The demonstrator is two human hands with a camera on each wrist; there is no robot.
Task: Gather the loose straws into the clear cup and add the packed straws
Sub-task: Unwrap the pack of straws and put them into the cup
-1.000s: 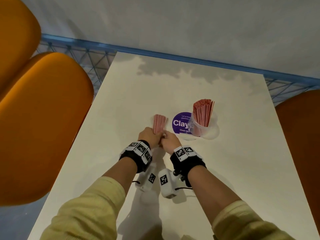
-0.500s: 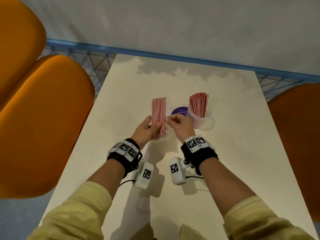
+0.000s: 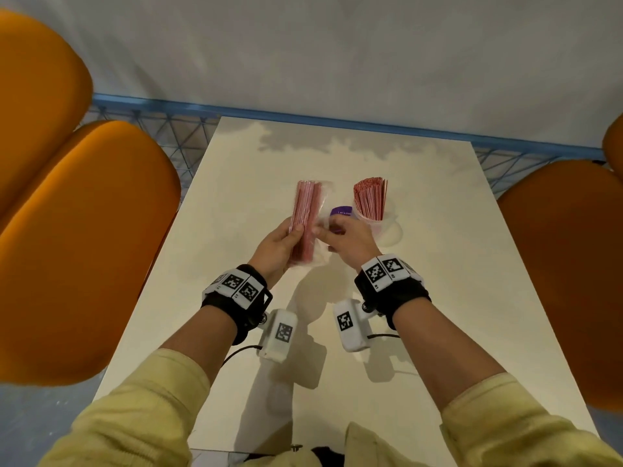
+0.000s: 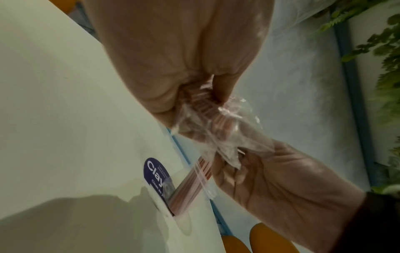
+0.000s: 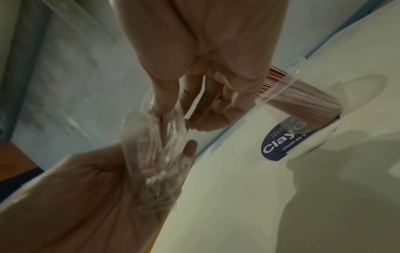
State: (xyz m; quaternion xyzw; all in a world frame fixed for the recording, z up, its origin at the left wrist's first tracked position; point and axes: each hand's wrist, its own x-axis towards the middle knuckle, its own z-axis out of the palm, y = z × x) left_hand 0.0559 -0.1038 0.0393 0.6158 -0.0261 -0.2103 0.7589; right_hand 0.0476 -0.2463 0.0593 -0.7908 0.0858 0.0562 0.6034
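A pack of red-striped straws (image 3: 306,217) in a clear plastic wrapper is lifted above the white table (image 3: 438,298). My left hand (image 3: 281,244) grips its lower end, fingers curled round the bundle (image 4: 201,102). My right hand (image 3: 340,235) pinches the loose wrapper (image 5: 155,137) (image 4: 225,145) at the pack's right side. To the right stands the clear cup (image 3: 374,224) (image 5: 303,95), full of upright red straws (image 3: 370,197). No loose straws show on the table.
A round purple sticker (image 3: 341,211) lies on the table beside the cup. Orange chairs (image 3: 77,251) stand at the left and another orange chair (image 3: 566,271) at the right. A blue rail (image 3: 337,121) and a pale wall run behind the table's far edge.
Both hands have lifted the straw pack up and away from the table, so more of its length shows. The right hand has shifted to the wrapper at the pack's side. The cup has not moved.
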